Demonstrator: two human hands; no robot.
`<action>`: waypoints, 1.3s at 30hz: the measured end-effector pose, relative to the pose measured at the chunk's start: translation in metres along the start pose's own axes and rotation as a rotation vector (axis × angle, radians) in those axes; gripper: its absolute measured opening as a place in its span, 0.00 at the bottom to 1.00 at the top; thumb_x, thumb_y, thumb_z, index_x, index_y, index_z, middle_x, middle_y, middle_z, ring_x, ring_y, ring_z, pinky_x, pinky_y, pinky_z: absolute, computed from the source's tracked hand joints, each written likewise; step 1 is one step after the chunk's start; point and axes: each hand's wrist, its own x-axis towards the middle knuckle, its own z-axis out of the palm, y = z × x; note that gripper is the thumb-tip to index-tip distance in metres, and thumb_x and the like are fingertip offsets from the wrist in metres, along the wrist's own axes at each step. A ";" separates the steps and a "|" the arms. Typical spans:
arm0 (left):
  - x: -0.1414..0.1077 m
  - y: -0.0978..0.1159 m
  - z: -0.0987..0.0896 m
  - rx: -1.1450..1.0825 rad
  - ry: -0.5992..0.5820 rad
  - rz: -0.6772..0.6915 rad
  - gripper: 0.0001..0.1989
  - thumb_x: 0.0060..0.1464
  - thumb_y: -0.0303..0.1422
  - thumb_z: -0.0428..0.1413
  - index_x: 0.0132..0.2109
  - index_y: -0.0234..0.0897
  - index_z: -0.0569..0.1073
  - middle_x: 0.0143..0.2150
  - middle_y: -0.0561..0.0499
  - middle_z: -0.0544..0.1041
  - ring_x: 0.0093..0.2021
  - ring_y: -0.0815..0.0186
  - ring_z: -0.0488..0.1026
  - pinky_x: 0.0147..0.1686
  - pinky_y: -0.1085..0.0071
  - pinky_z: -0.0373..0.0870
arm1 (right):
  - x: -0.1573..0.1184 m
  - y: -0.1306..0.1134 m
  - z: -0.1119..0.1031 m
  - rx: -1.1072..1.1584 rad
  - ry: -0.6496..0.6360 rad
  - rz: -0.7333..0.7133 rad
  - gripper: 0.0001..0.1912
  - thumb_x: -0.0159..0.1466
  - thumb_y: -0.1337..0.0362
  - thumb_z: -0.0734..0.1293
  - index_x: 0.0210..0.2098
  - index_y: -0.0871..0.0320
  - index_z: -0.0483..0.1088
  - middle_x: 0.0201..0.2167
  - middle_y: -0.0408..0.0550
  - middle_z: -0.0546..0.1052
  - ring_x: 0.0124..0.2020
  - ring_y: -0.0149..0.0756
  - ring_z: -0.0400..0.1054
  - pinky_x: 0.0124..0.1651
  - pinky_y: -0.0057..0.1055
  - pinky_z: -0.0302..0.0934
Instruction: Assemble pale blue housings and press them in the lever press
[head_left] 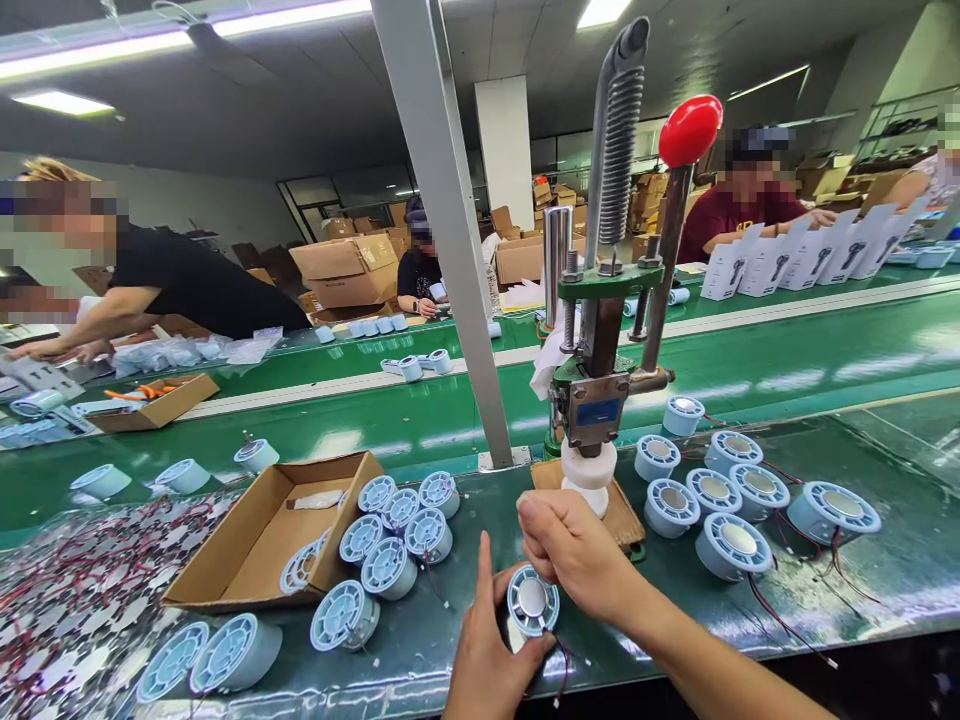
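Note:
A round light-blue housing (533, 600) with a silver disc in its centre and dark and red wires stands on the green bench at the front. My left hand (491, 640) holds it between thumb and fingers, the index finger pointing up. Just above and right of the housing is my right hand (574, 550), its fingers curled into a fist; whatever it may hold is hidden. Behind the hands stands a press (596, 400) with a red knob (691, 131) and a white round die (589, 470) over a brown board.
Several blue housings with silver discs (739, 540) stand at right. Open-topped housings (388, 568) surround a cardboard box (225, 560) at left, beside many wired metal parts (90, 610). A slanted metal post (450, 200) rises behind. People sit or lean beyond the green conveyor (750, 360).

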 end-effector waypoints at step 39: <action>-0.011 -0.065 0.010 0.161 0.122 0.449 0.39 0.57 0.38 0.51 0.71 0.45 0.44 0.56 0.48 0.76 0.61 0.58 0.68 0.61 0.57 0.63 | -0.072 0.092 -0.008 -0.450 0.186 -0.226 0.21 0.60 0.57 0.65 0.52 0.56 0.71 0.50 0.54 0.74 0.52 0.40 0.70 0.56 0.30 0.64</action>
